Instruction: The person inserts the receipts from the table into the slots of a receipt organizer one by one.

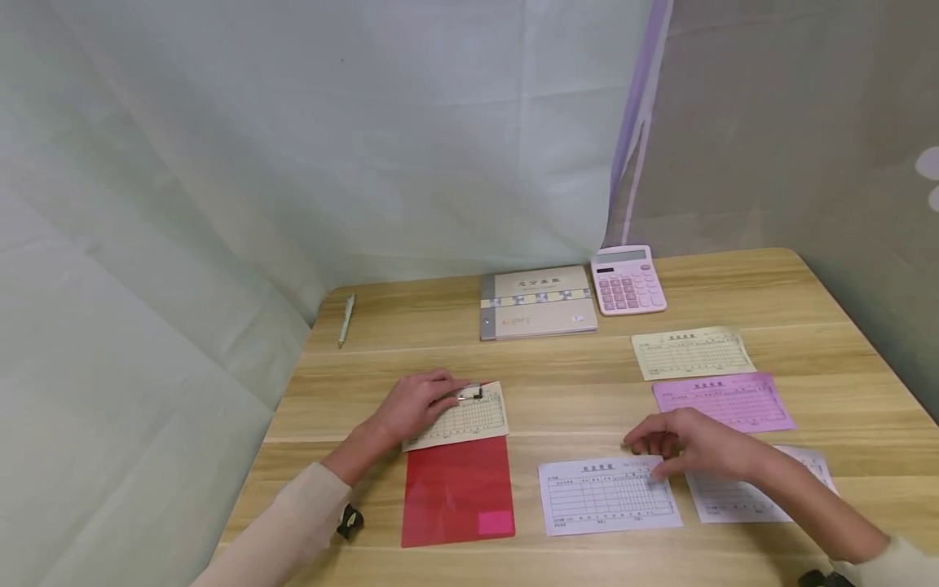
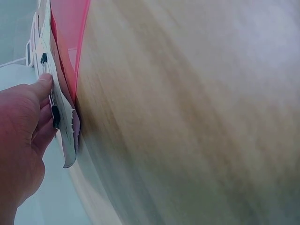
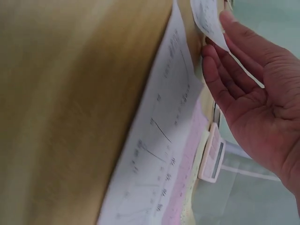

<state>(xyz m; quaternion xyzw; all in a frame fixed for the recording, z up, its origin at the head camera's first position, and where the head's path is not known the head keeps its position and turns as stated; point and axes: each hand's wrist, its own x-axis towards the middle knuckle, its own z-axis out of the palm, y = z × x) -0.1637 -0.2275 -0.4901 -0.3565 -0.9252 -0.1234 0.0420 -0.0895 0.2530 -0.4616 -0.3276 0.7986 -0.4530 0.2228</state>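
At the left, my left hand (image 1: 408,405) pinches the metal clip (image 1: 469,396) of a red clipboard (image 1: 456,481). A pale yellow printed form (image 1: 469,422) lies across the board's top, partly covered by that hand. In the left wrist view the thumb presses the clip (image 2: 55,116), and the form's edges (image 2: 69,145) curl. My right hand (image 1: 693,444) pinches the upper right corner of a white printed form (image 1: 609,499) between thumb and fingers. The right wrist view shows that form's edge (image 3: 209,23) bent up at the thumb.
Under the right forearm lies another white form (image 1: 734,499). Beyond it are a purple form (image 1: 726,401) and a yellow form (image 1: 689,354). A ledger book (image 1: 541,303), a pink calculator (image 1: 628,281) and a pen (image 1: 346,320) lie near the table's back edge.
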